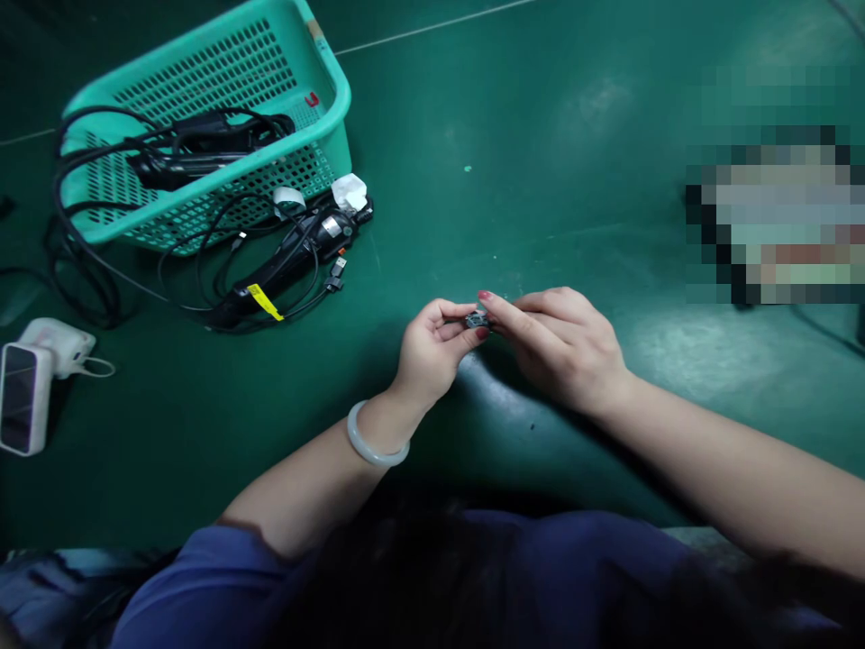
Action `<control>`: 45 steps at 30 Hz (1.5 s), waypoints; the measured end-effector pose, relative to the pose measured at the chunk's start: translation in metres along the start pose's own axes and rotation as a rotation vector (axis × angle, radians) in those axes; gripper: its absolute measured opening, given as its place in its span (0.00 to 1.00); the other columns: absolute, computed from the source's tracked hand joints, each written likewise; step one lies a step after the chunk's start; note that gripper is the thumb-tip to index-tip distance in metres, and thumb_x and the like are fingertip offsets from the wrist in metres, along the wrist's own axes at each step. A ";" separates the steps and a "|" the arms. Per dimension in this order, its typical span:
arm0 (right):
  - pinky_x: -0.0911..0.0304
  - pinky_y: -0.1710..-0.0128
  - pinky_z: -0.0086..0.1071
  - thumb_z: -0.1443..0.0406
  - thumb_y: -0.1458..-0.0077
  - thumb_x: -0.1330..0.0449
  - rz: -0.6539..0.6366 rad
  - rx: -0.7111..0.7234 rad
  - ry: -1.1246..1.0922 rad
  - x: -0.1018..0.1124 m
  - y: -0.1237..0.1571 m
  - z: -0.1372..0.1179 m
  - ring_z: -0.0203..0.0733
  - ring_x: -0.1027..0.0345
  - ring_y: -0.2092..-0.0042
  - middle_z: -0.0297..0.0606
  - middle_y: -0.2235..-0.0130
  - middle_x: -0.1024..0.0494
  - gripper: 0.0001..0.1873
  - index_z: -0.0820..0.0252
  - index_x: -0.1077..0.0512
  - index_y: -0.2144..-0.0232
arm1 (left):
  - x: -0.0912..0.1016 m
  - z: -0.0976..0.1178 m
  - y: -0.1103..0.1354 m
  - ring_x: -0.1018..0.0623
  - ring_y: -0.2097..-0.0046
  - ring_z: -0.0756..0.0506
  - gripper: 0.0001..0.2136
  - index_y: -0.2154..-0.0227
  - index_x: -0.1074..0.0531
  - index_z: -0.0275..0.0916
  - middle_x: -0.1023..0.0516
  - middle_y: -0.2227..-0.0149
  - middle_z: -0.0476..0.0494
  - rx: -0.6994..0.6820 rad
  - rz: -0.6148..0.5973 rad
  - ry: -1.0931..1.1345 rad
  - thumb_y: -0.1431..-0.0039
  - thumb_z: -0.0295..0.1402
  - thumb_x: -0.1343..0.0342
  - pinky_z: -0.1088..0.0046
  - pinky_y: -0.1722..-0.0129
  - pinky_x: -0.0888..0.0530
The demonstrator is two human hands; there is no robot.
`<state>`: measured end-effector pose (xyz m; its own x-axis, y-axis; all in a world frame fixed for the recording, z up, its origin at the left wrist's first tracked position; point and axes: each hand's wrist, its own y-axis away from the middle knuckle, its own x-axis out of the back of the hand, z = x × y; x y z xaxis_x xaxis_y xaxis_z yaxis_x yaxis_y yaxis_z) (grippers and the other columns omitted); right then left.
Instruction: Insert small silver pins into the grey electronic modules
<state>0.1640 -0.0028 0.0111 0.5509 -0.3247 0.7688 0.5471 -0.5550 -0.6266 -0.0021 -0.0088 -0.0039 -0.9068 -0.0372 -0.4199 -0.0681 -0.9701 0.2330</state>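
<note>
Above the green table, my left hand and my right hand meet fingertip to fingertip. Between them they pinch a small grey metal part, too small to name. The left thumb and forefinger close on its left side. The fingers of the right hand close on its right side. A pale bangle sits on my left wrist.
A teal plastic basket at the back left holds black cabled devices. In front of it lies a black handheld device with a yellow tag and tangled cables. A white gadget lies at the left edge. A blurred patch is at the right.
</note>
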 end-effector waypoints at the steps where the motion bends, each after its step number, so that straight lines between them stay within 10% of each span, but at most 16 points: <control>1: 0.37 0.63 0.34 0.73 0.42 0.47 -0.001 0.002 -0.006 0.000 0.000 0.000 0.40 0.30 0.63 0.36 0.67 0.22 0.36 0.51 0.53 0.35 | 0.000 0.000 0.000 0.21 0.66 0.52 0.15 0.71 0.29 0.37 0.21 0.70 0.51 -0.002 0.005 -0.003 0.63 0.31 0.30 0.72 0.58 0.26; 32: 0.33 0.58 0.35 0.71 0.43 0.45 -0.011 -0.187 -0.054 -0.001 -0.001 -0.004 0.41 0.29 0.61 0.35 0.62 0.21 0.36 0.48 0.51 0.36 | 0.001 0.001 0.001 0.21 0.62 0.50 0.14 0.69 0.28 0.37 0.21 0.67 0.48 -0.014 0.045 -0.046 0.60 0.28 0.32 0.67 0.53 0.27; 38: 0.33 0.59 0.40 0.65 0.44 0.42 -0.187 -0.325 -0.210 -0.005 -0.005 0.004 0.44 0.31 0.60 0.40 0.62 0.20 0.13 0.56 0.26 0.56 | 0.003 0.002 -0.003 0.21 0.59 0.49 0.15 0.64 0.30 0.37 0.21 0.65 0.48 -0.046 0.099 0.039 0.56 0.30 0.33 0.67 0.50 0.29; 45: 0.35 0.60 0.38 0.67 0.43 0.44 -0.363 -0.359 -0.236 -0.020 -0.002 0.010 0.44 0.35 0.64 0.42 0.67 0.23 0.09 0.61 0.24 0.71 | 0.002 0.002 -0.003 0.20 0.58 0.49 0.15 0.64 0.30 0.37 0.22 0.64 0.47 -0.053 0.103 0.019 0.56 0.28 0.34 0.65 0.49 0.29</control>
<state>0.1583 0.0125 -0.0039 0.5159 0.0930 0.8516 0.5019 -0.8384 -0.2125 -0.0046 -0.0057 -0.0042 -0.8996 -0.1417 -0.4131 0.0478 -0.9721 0.2294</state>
